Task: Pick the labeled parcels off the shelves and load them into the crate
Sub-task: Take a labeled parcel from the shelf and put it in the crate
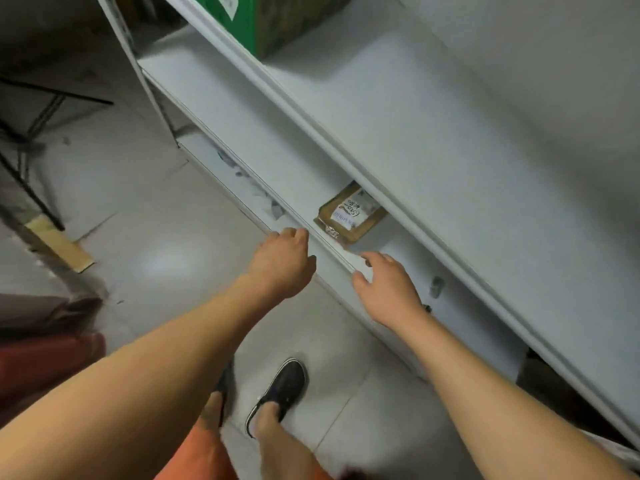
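Note:
A small brown cardboard parcel (349,214) with a white handwritten label lies flat on a middle shelf of the white shelving unit (263,143), partly hidden under the shelf above. My left hand (282,261) hovers just in front of that shelf's front edge, fingers loosely curled, holding nothing. My right hand (388,285) reaches over the same edge a little below the parcel, fingers spread, not touching it. No crate is in view.
A green box (273,19) stands on the upper shelf at the top. Small grey items lie on the lowest shelf (242,178). A black folding stand (31,133) and a wooden plank (60,242) are at left. My dark shoe (280,389) is on the tiled floor.

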Demonstrator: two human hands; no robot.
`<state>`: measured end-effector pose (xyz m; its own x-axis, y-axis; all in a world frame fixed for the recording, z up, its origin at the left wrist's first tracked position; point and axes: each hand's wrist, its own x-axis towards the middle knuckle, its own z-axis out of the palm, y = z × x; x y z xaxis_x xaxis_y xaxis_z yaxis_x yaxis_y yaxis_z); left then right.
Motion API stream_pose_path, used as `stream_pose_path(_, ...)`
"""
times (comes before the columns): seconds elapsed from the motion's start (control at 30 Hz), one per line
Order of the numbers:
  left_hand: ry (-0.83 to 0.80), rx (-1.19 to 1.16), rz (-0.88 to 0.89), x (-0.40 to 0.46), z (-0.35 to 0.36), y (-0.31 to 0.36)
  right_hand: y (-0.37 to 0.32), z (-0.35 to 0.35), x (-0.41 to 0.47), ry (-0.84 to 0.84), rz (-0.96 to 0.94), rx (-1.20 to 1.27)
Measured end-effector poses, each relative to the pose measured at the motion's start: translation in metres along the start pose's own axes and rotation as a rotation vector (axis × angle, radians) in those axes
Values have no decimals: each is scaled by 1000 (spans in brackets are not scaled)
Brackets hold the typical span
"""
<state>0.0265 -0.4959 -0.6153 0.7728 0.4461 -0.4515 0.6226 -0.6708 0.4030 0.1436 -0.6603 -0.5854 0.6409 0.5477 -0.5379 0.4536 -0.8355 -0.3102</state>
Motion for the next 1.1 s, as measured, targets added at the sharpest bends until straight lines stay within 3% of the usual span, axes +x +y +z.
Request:
stream_pose_path(0.23, -21, -128, 23, 143, 91, -17, 46, 72, 130, 32, 89, -21)
stream_pose_path(0.33, 47, -159, 90, 191, 100, -18, 49, 91, 161, 234, 150, 155)
stream_pose_path(0.43, 9, -177, 150, 225, 101, -20, 45, 104, 183, 440, 246, 440)
stream_pose_path(0.5, -41, -241, 198, 236, 98, -19, 45, 108, 196, 480, 322, 637)
stream_pose_path(0.63, -104, -376, 207, 238, 101, -21, 52, 122, 212, 340, 375, 986)
stream_pose_path(0.9, -141, -743, 58, 195, 112, -22, 68, 115, 185, 277, 309, 1340)
stream_pose_path(1.1, -118, -911, -97, 131, 104, -56, 39, 92, 161, 42, 210, 1303)
